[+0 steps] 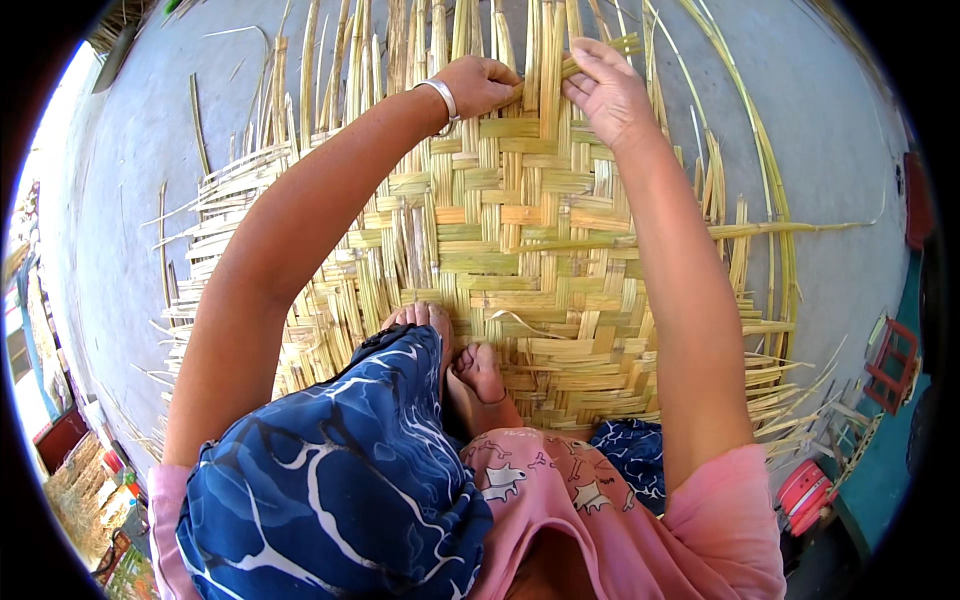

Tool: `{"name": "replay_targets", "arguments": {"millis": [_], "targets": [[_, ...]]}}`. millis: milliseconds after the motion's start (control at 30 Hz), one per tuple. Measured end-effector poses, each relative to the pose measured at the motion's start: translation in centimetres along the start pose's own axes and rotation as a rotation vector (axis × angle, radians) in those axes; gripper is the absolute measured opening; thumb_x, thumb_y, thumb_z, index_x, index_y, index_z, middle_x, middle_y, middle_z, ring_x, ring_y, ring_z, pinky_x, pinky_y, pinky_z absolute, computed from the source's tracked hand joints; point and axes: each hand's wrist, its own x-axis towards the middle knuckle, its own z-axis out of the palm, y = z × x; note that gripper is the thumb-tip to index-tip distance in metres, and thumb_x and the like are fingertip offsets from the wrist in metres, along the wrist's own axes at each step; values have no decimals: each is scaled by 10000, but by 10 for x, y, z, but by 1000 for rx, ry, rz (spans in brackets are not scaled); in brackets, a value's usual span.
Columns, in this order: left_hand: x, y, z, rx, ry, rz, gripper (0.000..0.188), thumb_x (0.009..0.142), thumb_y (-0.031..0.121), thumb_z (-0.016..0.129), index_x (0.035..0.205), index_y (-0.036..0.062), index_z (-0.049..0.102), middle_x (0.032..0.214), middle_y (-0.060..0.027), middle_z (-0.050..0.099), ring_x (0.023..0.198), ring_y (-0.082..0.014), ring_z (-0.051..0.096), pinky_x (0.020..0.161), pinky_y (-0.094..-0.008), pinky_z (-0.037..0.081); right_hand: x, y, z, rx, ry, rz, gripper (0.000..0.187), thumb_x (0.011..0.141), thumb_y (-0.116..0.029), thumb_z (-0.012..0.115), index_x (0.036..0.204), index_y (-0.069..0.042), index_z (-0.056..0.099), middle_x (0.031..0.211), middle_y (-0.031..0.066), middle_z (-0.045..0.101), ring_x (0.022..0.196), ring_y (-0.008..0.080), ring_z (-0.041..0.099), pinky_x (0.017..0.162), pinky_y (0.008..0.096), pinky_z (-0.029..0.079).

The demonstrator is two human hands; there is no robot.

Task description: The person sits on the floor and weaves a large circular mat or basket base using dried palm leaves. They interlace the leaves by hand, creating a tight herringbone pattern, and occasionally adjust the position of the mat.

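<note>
A woven mat [470, 262] of flat yellow-green split reed or cane strips lies under my feet, its unwoven lengthwise strips [402, 60] fanning out at the far side. My left hand [482, 88], with a white bangle at the wrist, pinches a crosswise reed strip at the far edge of the weave. Farther right, my right hand [608, 92] has its thumb and fingers closed around the same crosswise reed strip [630, 44], whose end sticks out past the fingers. Between my hands, raised lengthwise strips [545, 75] pass in front and hide the strip's middle.
One long loose strip [740, 231] lies across the mat toward the right. Long green strips [765, 150] curve over the grey floor [840, 130]. My bare feet [480, 372] rest on the mat. At the right edge are a red chair-like frame [893, 367] and a pink round object [806, 497].
</note>
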Motion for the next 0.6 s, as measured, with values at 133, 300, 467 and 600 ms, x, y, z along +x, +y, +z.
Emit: {"name": "replay_targets", "arguments": {"millis": [133,300,467,600], "targets": [[-4,-1,4,-19,23,-49,283,860,206,614,1079,29,642,986,-65,667,893,-139,619,787,-265,503,-32,8,-4,-217,313,-64,145,847,-28,572,990,-32,594,914,71,609,811,159,600,692,281,521],[-17,-11,4,-452,239,-103,247,883,86,553,1119,44,613,1033,-58,650,940,-142,618,840,-266,495,-55,16,-1,-673,436,-133,190,859,-69,548,1036,-29,603,873,60,620,725,152,631,612,270,489],[-37,-19,16,-119,272,109,226,882,76,555,1099,57,614,1035,-64,653,955,-152,624,851,-282,497,-47,16,-4,-939,488,-74,192,815,-197,596,958,-89,666,858,102,680,715,192,661,670,313,501],[-44,-2,12,148,234,125,220,878,92,550,1085,88,623,1004,-76,674,917,-195,646,831,-294,506,-40,19,-12,-1329,467,-139,220,804,-259,588,960,-131,675,876,107,682,806,260,647,734,368,495]]}}
